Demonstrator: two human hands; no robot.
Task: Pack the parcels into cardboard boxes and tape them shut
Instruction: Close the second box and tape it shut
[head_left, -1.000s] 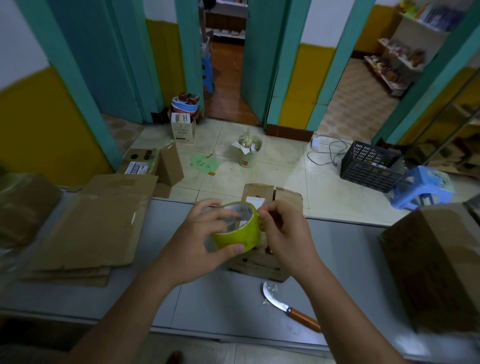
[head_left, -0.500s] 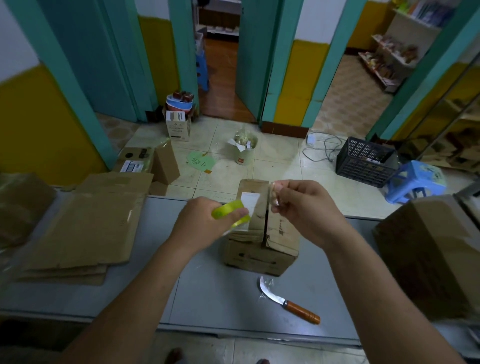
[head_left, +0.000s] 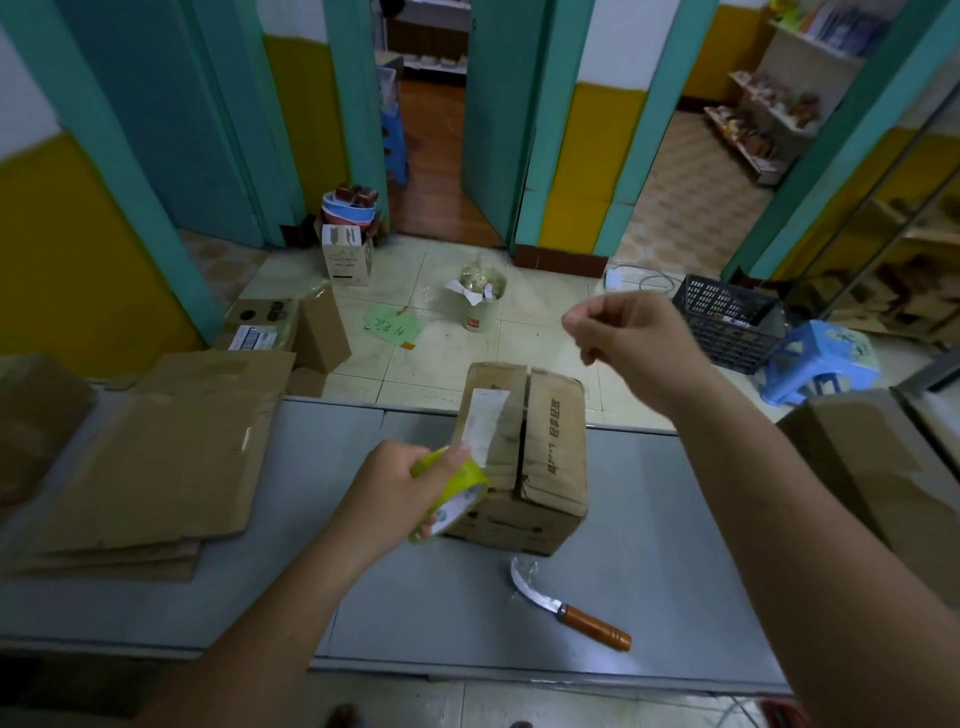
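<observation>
A small cardboard box with its top flaps folded shut and a white label stands on the grey table. My left hand grips a yellow-green roll of clear tape at the box's near left corner. My right hand is raised beyond and to the right of the box, its fingertips pinched together as on the tape's loose end. The clear strip itself hardly shows.
A curved knife with a wooden handle lies on the table in front of the box. Flattened cardboard sheets are stacked at the left. A larger cardboard box stands at the right edge. Beyond the table is a tiled floor with clutter.
My right hand has pulled up and away to the right from the box top. My left hand has lowered the roll to the box's near left corner.
</observation>
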